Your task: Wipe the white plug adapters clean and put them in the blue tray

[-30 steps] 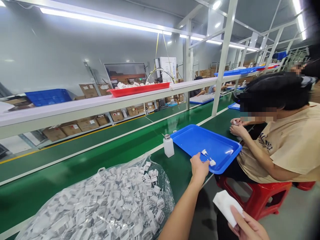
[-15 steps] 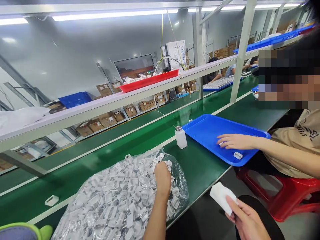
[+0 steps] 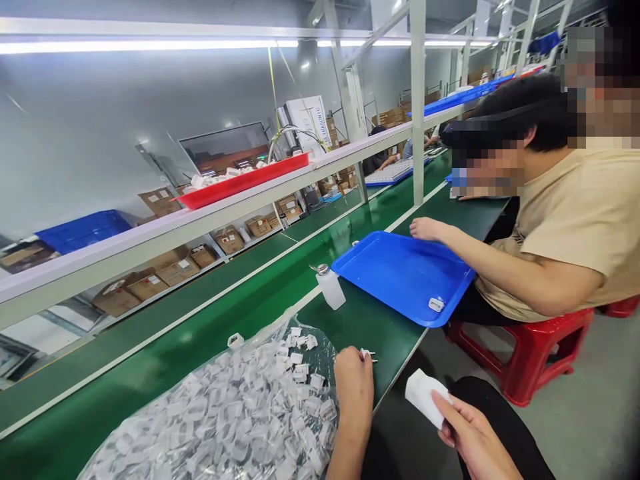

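Observation:
My left hand (image 3: pixel 354 383) is closed on a small white plug piece (image 3: pixel 367 353); its two thin metal prongs point right, past the fingertips. It hovers by the right edge of a clear plastic bag (image 3: pixel 327 347) spread open on the bench and heaped with white plastic pieces (image 3: pixel 220 413). Lower right, past the bench edge, my right hand (image 3: pixel 473 430) pinches what looks like a folded white cloth (image 3: pixel 425 395) between thumb and fingers. Its far end sticks out up and left.
A white pump bottle (image 3: pixel 331 288) stands between the bag and a blue tray (image 3: pixel 385 273), which carries one white piece (image 3: pixel 436 305). A co-worker's hand (image 3: pixel 427 229) is over the tray's far edge. A red stool (image 3: pixel 530 353) stands right. A red tray (image 3: pixel 245 180) rests on the shelf.
My left hand has come out of the heap to the right with a plug piece. The co-worker's hand has moved to the tray's far edge. The view has swung right.

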`<action>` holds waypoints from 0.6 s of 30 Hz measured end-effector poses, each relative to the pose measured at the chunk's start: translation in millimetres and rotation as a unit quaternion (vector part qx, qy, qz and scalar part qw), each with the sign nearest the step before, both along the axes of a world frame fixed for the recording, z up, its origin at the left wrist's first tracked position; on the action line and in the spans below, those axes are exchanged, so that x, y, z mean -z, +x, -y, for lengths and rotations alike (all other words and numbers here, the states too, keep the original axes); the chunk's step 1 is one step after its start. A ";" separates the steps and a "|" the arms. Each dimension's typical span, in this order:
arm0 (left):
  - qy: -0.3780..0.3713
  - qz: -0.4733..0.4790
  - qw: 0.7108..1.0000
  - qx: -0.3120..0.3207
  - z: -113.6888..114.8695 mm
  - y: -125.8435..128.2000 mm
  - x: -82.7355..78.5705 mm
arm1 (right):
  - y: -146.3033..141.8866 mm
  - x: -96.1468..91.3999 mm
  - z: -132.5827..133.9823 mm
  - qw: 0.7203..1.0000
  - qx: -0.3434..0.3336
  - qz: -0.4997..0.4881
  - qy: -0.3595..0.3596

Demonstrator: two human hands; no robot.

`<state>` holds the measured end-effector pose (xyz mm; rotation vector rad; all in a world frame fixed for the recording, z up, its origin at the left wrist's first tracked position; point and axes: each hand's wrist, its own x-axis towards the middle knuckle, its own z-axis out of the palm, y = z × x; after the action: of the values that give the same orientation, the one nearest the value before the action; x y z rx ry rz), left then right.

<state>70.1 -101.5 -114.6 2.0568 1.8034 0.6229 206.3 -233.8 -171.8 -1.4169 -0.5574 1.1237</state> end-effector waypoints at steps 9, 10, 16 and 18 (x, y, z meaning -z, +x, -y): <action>-0.004 0.096 0.992 0.083 4.9 -22.1 26.4 | 13.7 0.7 -18.0 0.982 0.016 0.184 0.049; -0.003 0.104 0.991 0.089 3.6 -22.3 29.9 | 10.7 0.0 -23.7 0.974 0.018 0.216 0.066; 0.033 0.140 0.984 0.110 0.2 -18.4 42.9 | -14.6 -2.7 -65.0 0.897 -0.069 0.395 0.187; 0.041 0.148 0.982 0.113 0.1 -18.9 44.2 | -18.0 -0.5 -75.4 0.868 -0.117 0.435 0.208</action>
<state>51.2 -101.6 -158.7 2.0536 1.3777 0.8931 188.2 -158.4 -171.3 -1.4376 -1.5490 0.4217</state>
